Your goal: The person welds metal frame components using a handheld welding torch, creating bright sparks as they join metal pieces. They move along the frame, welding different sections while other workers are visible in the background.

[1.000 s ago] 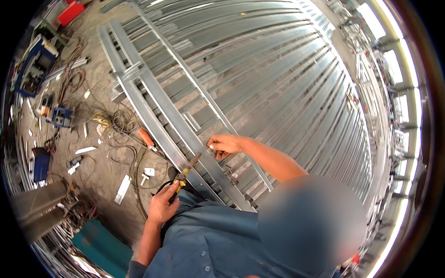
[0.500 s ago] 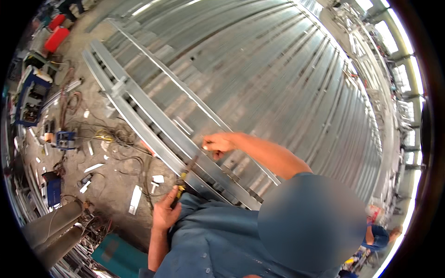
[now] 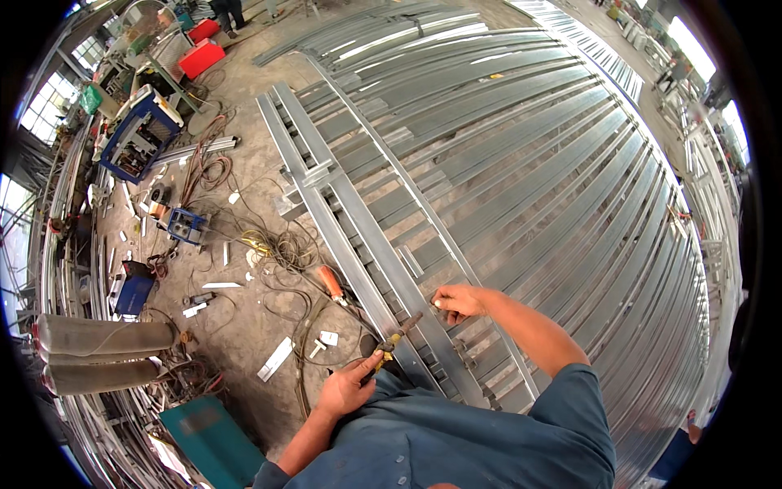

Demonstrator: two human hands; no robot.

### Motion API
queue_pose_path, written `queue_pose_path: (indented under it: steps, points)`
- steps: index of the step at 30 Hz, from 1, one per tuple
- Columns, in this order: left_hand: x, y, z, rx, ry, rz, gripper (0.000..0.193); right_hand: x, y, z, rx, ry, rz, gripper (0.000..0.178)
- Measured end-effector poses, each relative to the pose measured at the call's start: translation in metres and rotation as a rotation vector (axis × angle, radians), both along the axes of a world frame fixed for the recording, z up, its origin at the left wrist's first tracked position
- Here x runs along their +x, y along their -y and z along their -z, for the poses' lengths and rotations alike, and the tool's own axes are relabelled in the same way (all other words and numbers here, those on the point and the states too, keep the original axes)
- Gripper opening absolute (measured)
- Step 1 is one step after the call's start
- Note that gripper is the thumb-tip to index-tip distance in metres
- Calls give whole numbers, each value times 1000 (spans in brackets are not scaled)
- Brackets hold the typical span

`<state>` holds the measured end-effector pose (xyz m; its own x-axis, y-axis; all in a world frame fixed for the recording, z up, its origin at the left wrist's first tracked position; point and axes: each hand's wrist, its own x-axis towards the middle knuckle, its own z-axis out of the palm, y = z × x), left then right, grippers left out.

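My left hand (image 3: pixel 346 387) is wrapped round a welding torch (image 3: pixel 389 345) with a yellow and black body and a dark, rusty-looking tip. The torch points up and to the right, its tip over the near pair of long metal beams (image 3: pixel 342 196). Just beyond that tip, my right hand (image 3: pixel 458 303) is held with its fingers curled and pinched together. Whether something small sits between those fingers is too small to tell. Beneath the right hand lie short cross pieces and a grey steel channel (image 3: pixel 456 253) running alongside the beams.
A broad frame of parallel galvanized strips (image 3: pixel 538 155) fills the right. On the floor at left are tangled cables (image 3: pixel 285 248), an orange-handled tool (image 3: pixel 331 283), white scraps (image 3: pixel 277 359), a blue machine (image 3: pixel 140 134), grey cylinders (image 3: pixel 106 336) and a teal box (image 3: pixel 213 440). Another person's legs (image 3: pixel 228 12) show far off.
The whole view has swung, so the beams and both hands appear farther right and lower, with more of the left floor showing. The hands and torch keep about the same arrangement.
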<state>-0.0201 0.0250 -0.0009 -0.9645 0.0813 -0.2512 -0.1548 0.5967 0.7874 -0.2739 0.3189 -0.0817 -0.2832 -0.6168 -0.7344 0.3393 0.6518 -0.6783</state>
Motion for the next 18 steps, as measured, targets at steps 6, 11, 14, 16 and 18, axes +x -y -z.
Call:
queue_pose_path:
  steps: [6,11,14,16,18]
  points:
    - [-4,1,-11,12,29,18,67,-3,-7,15,21,-53,-72,44]
    - [-4,0,-14,26,12,0,66,-3,-2,1,30,-37,-52,45]
    - [-2,1,-9,35,-2,-7,66,-2,0,-6,14,-47,-39,38]
    - [-1,1,-9,37,7,-8,66,-1,0,-6,-10,-49,-29,35]
    - [-4,1,-15,24,9,5,67,0,-2,-3,-28,-46,-21,35]
